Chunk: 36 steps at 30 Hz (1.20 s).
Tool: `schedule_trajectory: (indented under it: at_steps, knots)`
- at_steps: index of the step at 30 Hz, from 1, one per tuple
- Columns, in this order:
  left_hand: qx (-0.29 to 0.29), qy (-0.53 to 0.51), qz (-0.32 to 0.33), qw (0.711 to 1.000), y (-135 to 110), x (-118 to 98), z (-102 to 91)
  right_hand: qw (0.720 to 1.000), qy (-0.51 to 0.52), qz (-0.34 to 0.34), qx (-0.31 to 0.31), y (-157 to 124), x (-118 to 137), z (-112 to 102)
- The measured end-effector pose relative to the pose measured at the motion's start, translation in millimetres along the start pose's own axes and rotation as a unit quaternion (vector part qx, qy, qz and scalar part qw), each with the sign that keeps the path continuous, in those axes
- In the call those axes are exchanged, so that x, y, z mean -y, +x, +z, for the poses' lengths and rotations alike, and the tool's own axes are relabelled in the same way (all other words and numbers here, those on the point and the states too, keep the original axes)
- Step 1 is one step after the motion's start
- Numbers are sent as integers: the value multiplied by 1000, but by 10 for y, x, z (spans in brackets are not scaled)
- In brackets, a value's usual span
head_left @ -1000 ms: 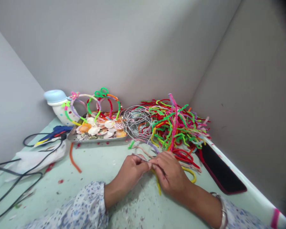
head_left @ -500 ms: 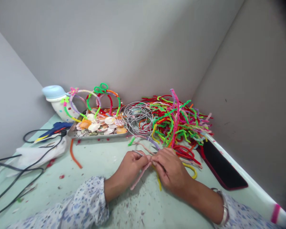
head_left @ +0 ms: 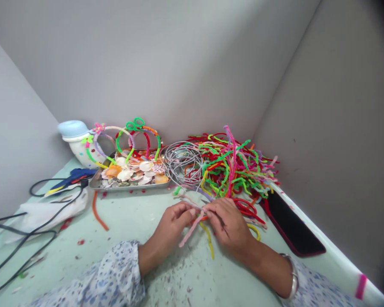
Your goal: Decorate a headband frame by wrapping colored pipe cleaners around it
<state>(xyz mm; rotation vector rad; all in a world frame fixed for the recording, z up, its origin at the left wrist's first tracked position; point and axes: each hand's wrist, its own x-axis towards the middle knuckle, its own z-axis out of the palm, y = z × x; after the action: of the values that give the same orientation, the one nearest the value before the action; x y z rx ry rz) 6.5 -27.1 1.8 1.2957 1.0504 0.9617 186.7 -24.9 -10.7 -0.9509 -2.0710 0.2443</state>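
Grip: both narrow, fingertips pinched together. The left hand [head_left: 174, 219] and right hand [head_left: 228, 224] meet thumb to thumb over the pale green, speckled surface [head_left: 131, 226], and both pinch the top end of one pale pink fuzzy pipe cleaner [head_left: 189, 232]. The rest of that stem hangs free, slanting down and toward the left wrist, with its tip just above the surface. I cannot tell whether a wire runs inside the pinch; the fingers hide it.

Just beside: a yellow fuzzy pipe cleaner [head_left: 208, 241] lies under the right hand's fingers, with one end showing below the palm. A silver bangle [head_left: 292, 277] sits on the right wrist.

Further out: a tangled heap of red, green, pink and yellow pipe cleaners [head_left: 233, 168] is behind the right hand and touches a coil of bare grey wire hoops [head_left: 182, 162]. To the left of the coil is a flat metal tray [head_left: 97, 185] holding seashells [head_left: 134, 170]. Arched hoops wrapped in coloured pipe cleaner [head_left: 139, 136] stand behind the tray. A blue glue gun [head_left: 72, 175] and its black cable [head_left: 35, 232] lie far left, and a lone orange pipe cleaner [head_left: 97, 213] lies near them.

Progress, by judgement: several wrapped hoops are complete. The piece in hand is at its start, with nearly the whole pink length unwound. Plenty of bare hoops and loose stems remain.
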Motion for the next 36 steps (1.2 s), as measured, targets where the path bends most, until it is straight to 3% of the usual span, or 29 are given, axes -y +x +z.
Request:
schedule_trajectory:
  at_steps: [4,8,12,17,21,24,36]
  knots:
    - [-76,117,90,986,-27,8,-41,999,1,16,-31,5,-12,-12]
    - [-167,276,202,925,-77,10,-46,1000,4,10,-28,-4,-14,-12]
    - [-227,350,265,869,-96,18,-49,1000,4,13,-24,-8,-16,-13]
    - [-228,413,329,818,-112,-16,-53,1000,5,1,10,1,-12,1]
    - [-158,474,376,780,-130,-55,-42,999,1,-11,33,-7,-6,8]
    - [-114,480,375,785,-116,-69,-43,998,0,-23,51,-23,-6,9]
    - [-97,460,371,801,-90,-59,-72,998,-1,-44,47,-20,-7,12]
